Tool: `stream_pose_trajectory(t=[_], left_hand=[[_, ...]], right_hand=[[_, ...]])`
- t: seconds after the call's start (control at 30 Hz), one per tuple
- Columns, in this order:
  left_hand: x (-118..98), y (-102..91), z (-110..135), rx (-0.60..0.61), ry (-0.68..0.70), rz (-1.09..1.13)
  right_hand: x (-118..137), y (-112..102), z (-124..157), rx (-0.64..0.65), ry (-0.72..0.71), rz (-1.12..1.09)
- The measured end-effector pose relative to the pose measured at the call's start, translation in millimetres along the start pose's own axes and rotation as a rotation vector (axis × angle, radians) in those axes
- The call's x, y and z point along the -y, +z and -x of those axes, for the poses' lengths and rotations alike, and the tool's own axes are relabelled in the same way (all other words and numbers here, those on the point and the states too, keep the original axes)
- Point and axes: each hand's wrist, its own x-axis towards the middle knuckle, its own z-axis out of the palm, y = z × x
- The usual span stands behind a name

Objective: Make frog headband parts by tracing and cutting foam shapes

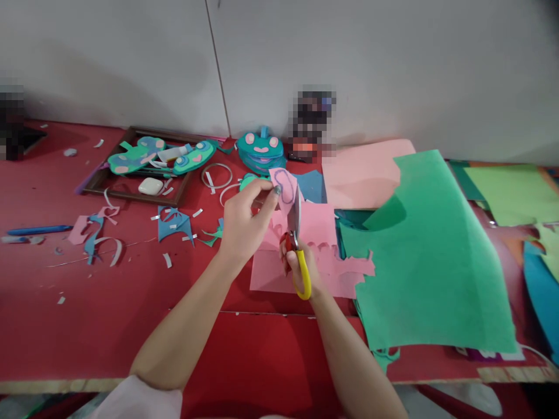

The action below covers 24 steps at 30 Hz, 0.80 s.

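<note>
Left hand [247, 218] pinches the pink piece [286, 186] above the table [131, 314]; right hand [311, 265] is wrapped round the scissors [296, 233], blades at the piece's right edge — can't tell if they're biting. I'd cut just outside the drawn loop [286, 202], turning paper, not blades. Count: one piece held, one scissors, one wooden tray [131, 196], two green cutouts [137, 156] on it.

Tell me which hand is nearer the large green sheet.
Right. The right hand, on the scissors, is left of the green sheet; the left hand, pinching pink paper, is farther left.
</note>
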Motion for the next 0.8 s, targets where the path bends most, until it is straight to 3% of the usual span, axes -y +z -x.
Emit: stream_pose_trajectory(t=[0.8], left_hand=[[5.1, -0.2, -2.5, 0.024, 0.018, 0.041]], right_hand=[[0.8, 3.1, -1.9, -0.042, -0.003, 0.074]])
